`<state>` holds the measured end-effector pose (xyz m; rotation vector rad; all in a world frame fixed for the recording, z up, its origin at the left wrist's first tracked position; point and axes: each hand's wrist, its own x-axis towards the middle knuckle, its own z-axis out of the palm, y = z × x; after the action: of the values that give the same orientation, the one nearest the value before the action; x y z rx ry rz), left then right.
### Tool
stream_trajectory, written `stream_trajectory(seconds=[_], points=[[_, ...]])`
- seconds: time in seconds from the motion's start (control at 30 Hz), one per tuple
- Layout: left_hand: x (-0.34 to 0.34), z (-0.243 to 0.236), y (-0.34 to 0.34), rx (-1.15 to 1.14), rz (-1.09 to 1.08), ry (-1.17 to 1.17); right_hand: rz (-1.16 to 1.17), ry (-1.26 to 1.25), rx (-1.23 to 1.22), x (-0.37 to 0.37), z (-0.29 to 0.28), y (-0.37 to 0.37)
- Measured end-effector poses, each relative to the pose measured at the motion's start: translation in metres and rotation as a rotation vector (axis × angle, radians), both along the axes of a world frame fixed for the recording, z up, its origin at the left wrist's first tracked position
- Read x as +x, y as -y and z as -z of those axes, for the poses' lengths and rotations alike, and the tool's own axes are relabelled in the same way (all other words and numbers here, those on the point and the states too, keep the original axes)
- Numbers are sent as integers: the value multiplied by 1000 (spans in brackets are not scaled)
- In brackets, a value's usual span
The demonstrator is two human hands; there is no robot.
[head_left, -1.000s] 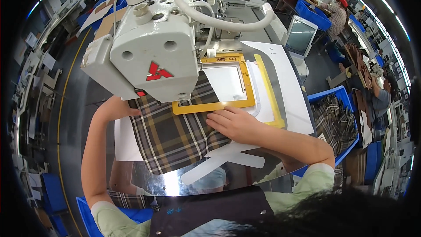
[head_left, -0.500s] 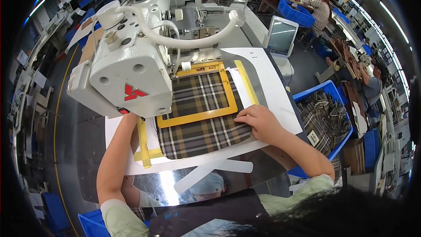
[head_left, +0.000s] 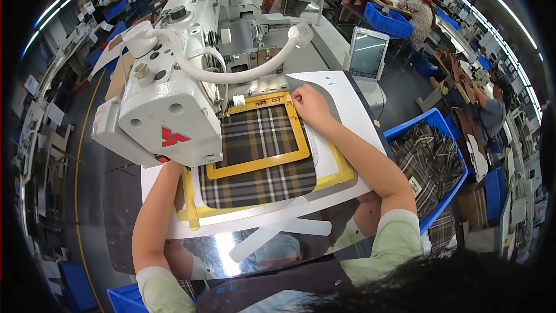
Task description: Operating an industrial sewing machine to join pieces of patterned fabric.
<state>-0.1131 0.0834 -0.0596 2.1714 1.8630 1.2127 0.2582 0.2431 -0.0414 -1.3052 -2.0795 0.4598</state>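
Well, in the head view the plaid cloth (head_left: pixel 255 137) lies under the yellow frame (head_left: pixel 258 166), showing through its window and spreading past its lower edge, just beside the white machine head (head_left: pixel 168 119). The right hand (head_left: pixel 311 106) is at the frame's upper right corner, fingers bent; whether they press, pinch or merely rest there I cannot tell. The left forearm (head_left: pixel 153 220) runs up to the machine head, which hides most of the left hand, so its fingers cannot be read either. As I judge it, the likeliest trouble is slipping: a sideways nudge of the frame, or uneven pressure, could skew the stripes or ruck the fabric. The rounded lower edge, lying free outside the frame, could fold if brushed. The yellow tape (head_left: pixel 190 197) might lift and catch the cloth if its hold is weak. Fingers so near the frame could be pinched were the machine to move
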Motion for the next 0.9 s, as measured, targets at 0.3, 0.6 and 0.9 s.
stream_trajectory(seconds=[0.3,0.6,0.9], points=[[-19,6,-7,-5,-26,-23,-132,23,96,11,-10,6],[-40,18,0,-15,-36,-49,-173,-16,94,12,-10,9],[-45,35,11,-54,-60,-71,-80,-42,78,1,-5,-13]])
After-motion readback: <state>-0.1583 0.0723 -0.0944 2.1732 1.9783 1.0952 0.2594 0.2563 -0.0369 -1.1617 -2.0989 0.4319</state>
